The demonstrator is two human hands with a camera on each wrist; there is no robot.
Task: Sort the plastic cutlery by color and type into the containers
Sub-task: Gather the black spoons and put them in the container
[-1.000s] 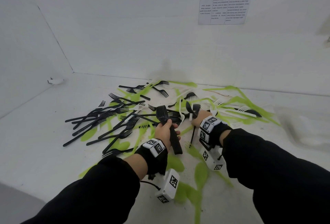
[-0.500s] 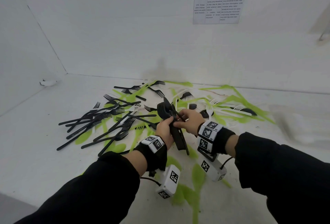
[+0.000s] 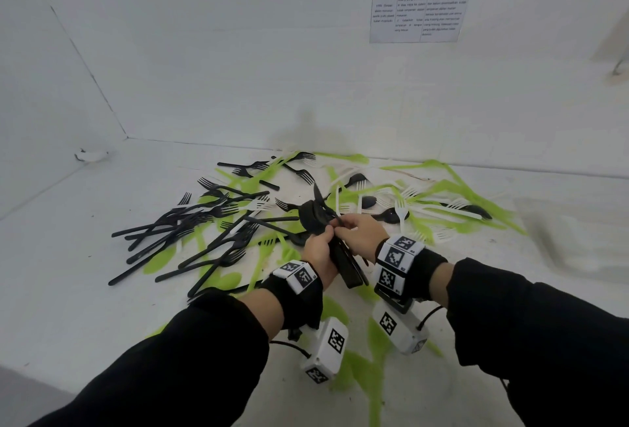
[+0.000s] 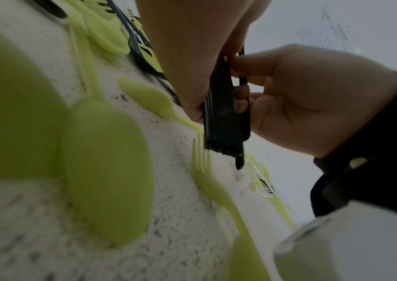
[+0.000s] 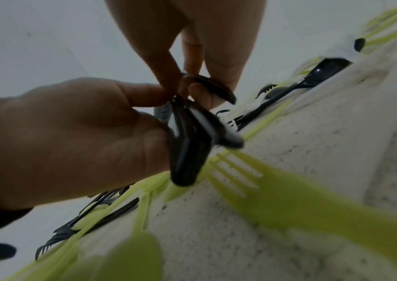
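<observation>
My left hand [image 3: 325, 241] grips a nested stack of black spoons [image 3: 345, 265] by the handles, bowls pointing away from me. My right hand [image 3: 342, 225] pinches one more black spoon [image 3: 323, 205] against the top of that stack. In the left wrist view the left hand [image 4: 202, 62] is wrapped round the ribbed stack of handles [image 4: 221, 117], with one single handle [image 4: 243, 121] beside it and the right hand [image 4: 300, 95] behind. In the right wrist view the right hand [image 5: 192, 79] holds the spoon bowl [image 5: 213, 89] above the stack [image 5: 187, 152], which the left hand [image 5: 72, 142] holds.
Black forks [image 3: 204, 222] lie heaped to the left; green cutlery [image 3: 442, 188], white forks [image 3: 401, 208] and loose black spoons [image 3: 388, 215] lie to the right. A green fork [image 5: 240, 171] and a green spoon [image 4: 105, 171] lie just under the hands. White walls enclose the table; a printed sheet [image 3: 420, 1] hangs behind.
The right hand left the pile on the right with a black spoon and brought it to the stack. The left hand stayed put, still holding the stack.
</observation>
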